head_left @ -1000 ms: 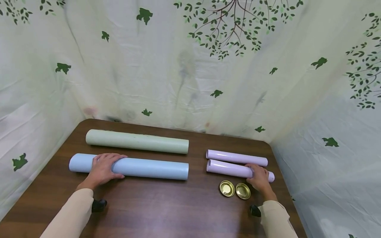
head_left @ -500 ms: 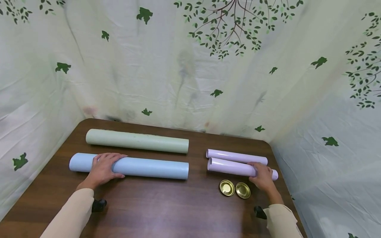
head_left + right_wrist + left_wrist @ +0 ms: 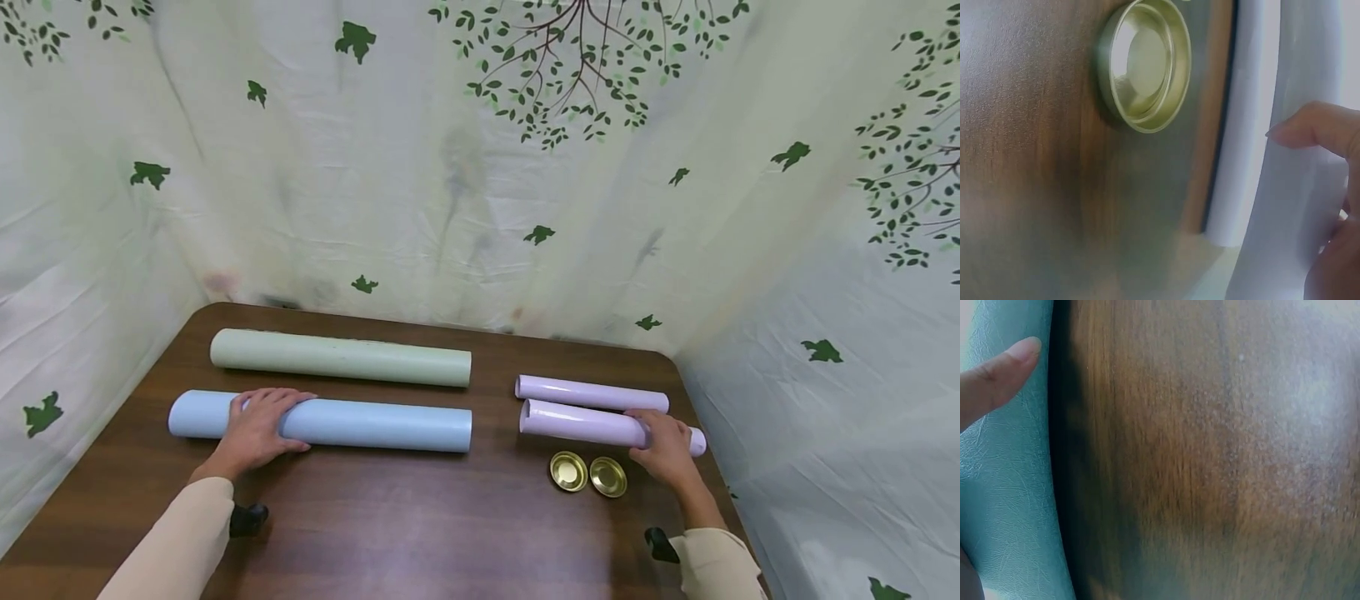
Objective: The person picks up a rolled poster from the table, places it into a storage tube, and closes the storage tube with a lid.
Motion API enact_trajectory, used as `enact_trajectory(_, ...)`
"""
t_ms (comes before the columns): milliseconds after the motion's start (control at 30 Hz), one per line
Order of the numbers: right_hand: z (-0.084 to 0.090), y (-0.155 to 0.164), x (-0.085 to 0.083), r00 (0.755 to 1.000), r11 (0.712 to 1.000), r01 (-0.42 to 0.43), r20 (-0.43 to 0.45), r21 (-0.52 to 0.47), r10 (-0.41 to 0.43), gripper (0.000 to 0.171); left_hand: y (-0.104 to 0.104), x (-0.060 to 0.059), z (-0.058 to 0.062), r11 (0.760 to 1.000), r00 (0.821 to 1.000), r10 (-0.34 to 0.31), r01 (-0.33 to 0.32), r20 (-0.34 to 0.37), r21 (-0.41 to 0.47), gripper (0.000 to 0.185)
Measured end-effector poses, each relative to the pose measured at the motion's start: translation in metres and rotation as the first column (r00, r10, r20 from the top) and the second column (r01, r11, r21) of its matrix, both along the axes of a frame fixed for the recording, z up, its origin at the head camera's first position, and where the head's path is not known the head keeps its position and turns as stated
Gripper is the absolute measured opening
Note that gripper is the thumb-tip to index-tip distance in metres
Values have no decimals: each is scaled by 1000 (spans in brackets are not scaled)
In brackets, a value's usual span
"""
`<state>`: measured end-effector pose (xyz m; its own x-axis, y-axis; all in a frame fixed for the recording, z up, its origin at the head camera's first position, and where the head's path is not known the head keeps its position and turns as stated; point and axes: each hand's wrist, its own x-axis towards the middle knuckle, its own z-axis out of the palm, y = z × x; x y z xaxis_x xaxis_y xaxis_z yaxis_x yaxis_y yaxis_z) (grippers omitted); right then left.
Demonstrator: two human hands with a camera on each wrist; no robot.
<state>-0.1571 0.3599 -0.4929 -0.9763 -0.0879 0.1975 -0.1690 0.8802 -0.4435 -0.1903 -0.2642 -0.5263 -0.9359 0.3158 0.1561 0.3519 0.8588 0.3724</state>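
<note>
My left hand point(image 3: 258, 429) grips a light blue roll of sheet material point(image 3: 382, 423) from above, fingers over its top, thumb on its near side. The left wrist view shows the thumb lying on the finely creased surface of the roll. At the right, my right hand point(image 3: 667, 446) holds a glossy lilac roll point(image 3: 577, 422) near its right end, thumb on the near side. A second lilac roll point(image 3: 592, 392) lies just behind; in the right wrist view its end shows past the held one. Two small round brass-coloured dishes point(image 3: 568, 472) sit in front, close to my right hand.
A pale green roll point(image 3: 341, 357) lies behind the blue one on the brown wooden table point(image 3: 420, 533). White cloth point(image 3: 405, 167) printed with leaves and branches hangs around the back and sides. Dark wrist cameras point(image 3: 249, 520) are worn on both wrists.
My right hand and the lilac roll in it have moved a little to the right, and the roll sits closer to the one behind. The left hand stays on the blue roll.
</note>
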Motion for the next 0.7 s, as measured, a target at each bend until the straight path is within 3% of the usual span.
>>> enact_trajectory(300, 9, -6, 4, 1000, 1000, -13, -21, 16, 13, 52, 0, 4, 8, 999, 1000, -24, 24, -5, -31, 73)
enact_trajectory(700, 23, -12, 5, 998, 999, -44, -40, 24, 45, 52, 0, 3, 34, 997, 995, -59, 55, -76, -54, 74)
